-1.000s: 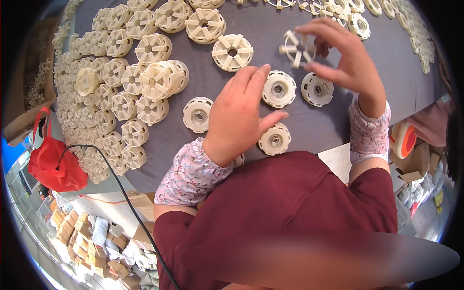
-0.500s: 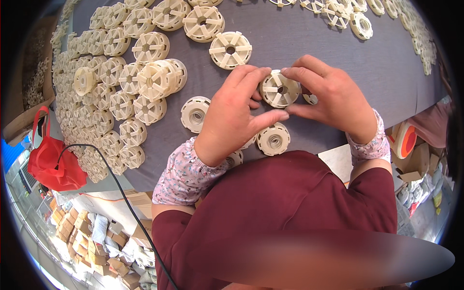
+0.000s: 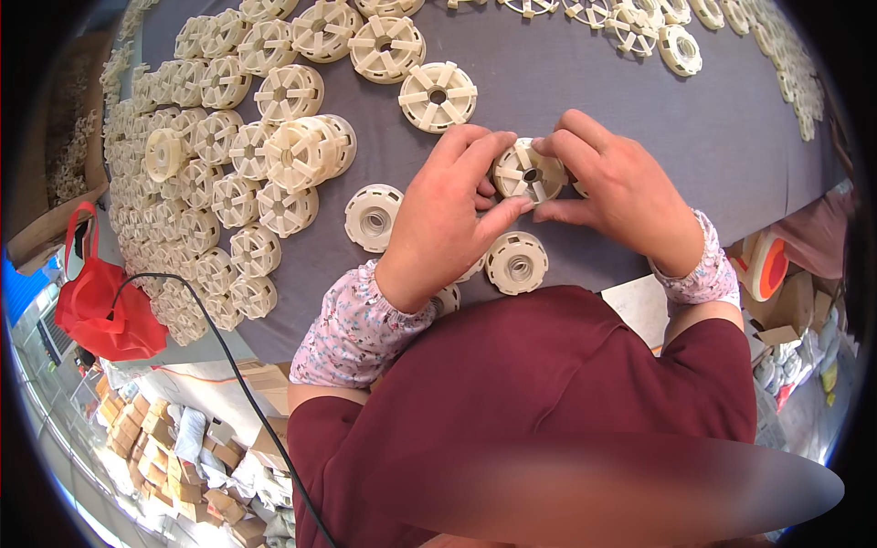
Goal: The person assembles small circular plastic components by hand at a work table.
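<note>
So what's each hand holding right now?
Left hand: holding the left side of a cream spoked wheel.
Right hand: holding the same wheel's right side.

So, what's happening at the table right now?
A person's left hand and right hand hold a round cream part with a spoked top between them. One disc with an exposed spring lies left of the hands; another sits nearer the body. Many spoked parts cover the table's left side.

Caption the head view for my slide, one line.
Left hand and right hand hold a cream spoked disc over a grey tabletop, with similar discs massed toward the left.
</note>
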Available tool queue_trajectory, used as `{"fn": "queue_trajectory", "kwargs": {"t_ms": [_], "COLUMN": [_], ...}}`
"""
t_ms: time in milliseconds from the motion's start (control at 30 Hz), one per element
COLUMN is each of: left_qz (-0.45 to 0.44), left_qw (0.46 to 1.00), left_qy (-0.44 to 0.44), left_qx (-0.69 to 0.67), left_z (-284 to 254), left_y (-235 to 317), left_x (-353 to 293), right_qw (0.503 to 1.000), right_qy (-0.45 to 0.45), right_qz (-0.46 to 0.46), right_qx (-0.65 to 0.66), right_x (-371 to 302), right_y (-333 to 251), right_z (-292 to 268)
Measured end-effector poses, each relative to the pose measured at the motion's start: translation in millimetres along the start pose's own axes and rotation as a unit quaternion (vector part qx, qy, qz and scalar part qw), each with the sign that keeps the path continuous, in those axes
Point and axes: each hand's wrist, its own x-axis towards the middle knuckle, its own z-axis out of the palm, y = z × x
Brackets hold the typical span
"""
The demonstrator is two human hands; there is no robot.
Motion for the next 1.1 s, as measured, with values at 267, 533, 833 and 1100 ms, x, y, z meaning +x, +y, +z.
{"fn": "queue_trajectory", "kwargs": {"t_ms": [267,533,833,1100], "left_qz": [0.032,0.029,-0.028,-0.011], "left_qw": [0.997,0.999,0.914,0.946], "left_qy": [0.014,0.027,0.030,0.061], "left_qx": [0.076,-0.019,-0.403,-0.318], "left_z": [5.2,2.8,10.4,10.6], "left_y": [-0.5,-5.9,10.1,5.3], "left_x": [-1.3,-3.3,-9.9,-17.5], "right_qw": [0.998,0.981,0.961,0.955], "right_qy": [-0.011,0.138,0.215,0.234], "right_qz": [-0.031,-0.134,-0.155,-0.166], "right_qx": [-0.060,-0.034,0.077,0.071], "right_x": [2.5,11.3,10.2,9.5], "right_y": [-6.8,-3.1,-7.6,-15.3], "right_z": [0.9,3.8,22.5,30.2]}}
